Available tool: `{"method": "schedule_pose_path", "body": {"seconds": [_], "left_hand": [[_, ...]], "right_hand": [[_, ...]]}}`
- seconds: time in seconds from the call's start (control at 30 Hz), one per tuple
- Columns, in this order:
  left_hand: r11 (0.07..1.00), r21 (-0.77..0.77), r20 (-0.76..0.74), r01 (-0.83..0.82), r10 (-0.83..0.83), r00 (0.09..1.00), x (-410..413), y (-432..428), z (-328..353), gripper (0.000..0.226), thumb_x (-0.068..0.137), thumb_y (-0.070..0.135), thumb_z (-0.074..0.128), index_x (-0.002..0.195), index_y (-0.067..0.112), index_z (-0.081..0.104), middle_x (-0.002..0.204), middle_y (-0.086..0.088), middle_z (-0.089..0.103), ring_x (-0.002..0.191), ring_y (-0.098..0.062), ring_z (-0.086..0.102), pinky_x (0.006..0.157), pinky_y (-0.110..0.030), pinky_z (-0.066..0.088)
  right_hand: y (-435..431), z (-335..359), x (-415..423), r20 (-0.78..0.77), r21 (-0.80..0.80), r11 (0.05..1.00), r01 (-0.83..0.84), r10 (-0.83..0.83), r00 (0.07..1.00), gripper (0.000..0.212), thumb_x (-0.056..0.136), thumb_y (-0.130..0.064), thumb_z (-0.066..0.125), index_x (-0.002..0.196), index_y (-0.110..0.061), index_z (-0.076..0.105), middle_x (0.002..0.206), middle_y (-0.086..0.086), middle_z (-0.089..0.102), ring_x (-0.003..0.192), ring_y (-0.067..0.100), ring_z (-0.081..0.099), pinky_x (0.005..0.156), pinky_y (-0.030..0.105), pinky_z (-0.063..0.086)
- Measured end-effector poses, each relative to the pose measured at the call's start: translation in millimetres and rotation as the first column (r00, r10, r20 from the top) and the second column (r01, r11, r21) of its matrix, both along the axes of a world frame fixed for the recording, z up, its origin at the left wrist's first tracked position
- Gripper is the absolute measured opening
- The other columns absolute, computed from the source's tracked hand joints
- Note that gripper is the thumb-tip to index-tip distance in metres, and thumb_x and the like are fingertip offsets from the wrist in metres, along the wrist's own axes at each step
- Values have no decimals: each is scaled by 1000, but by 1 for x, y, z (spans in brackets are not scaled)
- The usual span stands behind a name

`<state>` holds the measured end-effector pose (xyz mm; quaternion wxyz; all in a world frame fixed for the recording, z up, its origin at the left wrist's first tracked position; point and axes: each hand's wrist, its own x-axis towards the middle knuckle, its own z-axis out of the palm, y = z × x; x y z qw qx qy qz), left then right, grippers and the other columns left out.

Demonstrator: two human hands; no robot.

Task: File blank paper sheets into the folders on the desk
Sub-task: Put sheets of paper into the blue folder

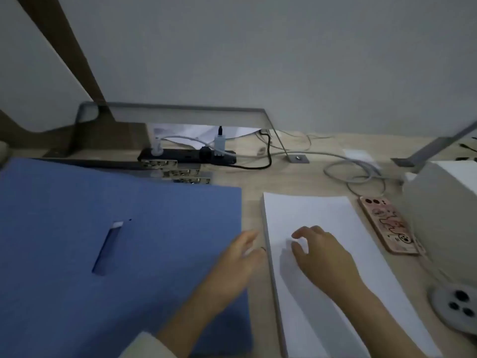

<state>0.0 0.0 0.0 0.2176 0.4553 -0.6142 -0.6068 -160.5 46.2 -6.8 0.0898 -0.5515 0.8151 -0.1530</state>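
Note:
A blue folder (108,249) lies closed on the left of the desk, with a slot in its cover and metal clips (178,171) showing past its far edge. To its right sits a thick stack of blank white paper (317,218). My left hand (240,264) hovers between the folder's right edge and the stack's left edge, fingers fairly straight and holding nothing. My right hand (322,251) rests on top of the stack, thumb and fingertips curled toward each other on the top sheet; whether a sheet is pinched is unclear.
A phone in a pink patterned case (387,226) lies right of the stack. A white box (444,208) stands at the far right, with a round grey cable grommet (459,303) near it. A black power strip (188,156) and loose cables (356,171) run along the back.

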Motion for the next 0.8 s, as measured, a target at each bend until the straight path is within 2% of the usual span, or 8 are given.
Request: {"method": "schedule_pose_path", "body": {"seconds": [0.1, 0.2, 0.23, 0.3, 0.43, 0.53, 0.67, 0.8], "left_hand": [[975, 217, -56, 43, -31, 998, -18, 14, -19, 20, 95, 15, 46, 101, 34, 50, 98, 19, 52, 93, 0, 52, 85, -17, 43], [956, 294, -17, 4, 0, 1000, -32, 15, -30, 12, 92, 14, 48, 98, 22, 54, 85, 12, 55, 87, -7, 56, 94, -29, 47], [955, 297, 4, -7, 6, 1000, -35, 11, -32, 8, 92, 15, 48, 95, 21, 53, 86, 10, 54, 87, -8, 55, 94, -31, 46], [958, 286, 55, -33, 19, 998, -39, 3, -28, 5, 93, 20, 47, 96, 20, 50, 91, 7, 53, 88, -7, 52, 88, -28, 47], [929, 365, 65, -69, 49, 997, -39, -14, -28, 26, 89, 23, 50, 112, 12, 59, 111, -4, 63, 103, -17, 59, 98, -37, 48], [916, 396, 54, -67, 50, 997, -40, -24, -27, 26, 88, 22, 52, 109, 10, 61, 112, -6, 64, 104, -18, 60, 99, -36, 48], [897, 441, 8, -8, 5, 1000, -45, -31, -25, 13, 86, 18, 54, 94, 10, 61, 98, -8, 57, 94, -17, 57, 93, -32, 51], [929, 370, 58, 27, -52, 997, -48, -28, -29, 24, 84, 27, 55, 101, 10, 58, 105, -8, 60, 103, -21, 58, 102, -35, 45]], "right_hand": [[8, -18, 6, -152, 28, 1000, 14, -9, 988, 28, 95, -28, 38, 115, -17, 53, 115, 0, 55, 102, 17, 51, 75, 26, 47], [9, -34, 8, -154, -46, 999, 4, -11, 988, 16, 87, -20, 54, 97, -11, 63, 91, 5, 64, 79, 21, 58, 57, 31, 51], [8, -37, 7, -162, -83, 996, 12, -25, 986, 14, 84, -19, 58, 92, -10, 64, 85, 5, 65, 73, 21, 59, 53, 31, 50], [6, -34, 8, -184, -87, 996, 17, -33, 982, 15, 87, -20, 55, 95, -11, 63, 89, 4, 64, 76, 20, 58, 56, 30, 50], [7, -32, 10, -156, -92, 996, 3, -17, 988, 21, 91, -23, 48, 104, -13, 60, 98, 2, 63, 83, 18, 57, 62, 27, 48], [7, -30, 9, -119, -101, 995, 18, -30, 992, 20, 88, -23, 53, 102, -11, 63, 94, 4, 65, 78, 20, 59, 59, 28, 48], [9, -26, 6, -64, -93, 996, 9, -15, 998, 30, 95, -32, 42, 119, -18, 53, 114, -3, 59, 97, 14, 55, 75, 23, 46], [12, -22, 7, -3, -70, 997, 33, -34, 999, 36, 95, -43, 38, 123, -24, 48, 122, -9, 54, 105, 10, 50, 81, 19, 42]]}}
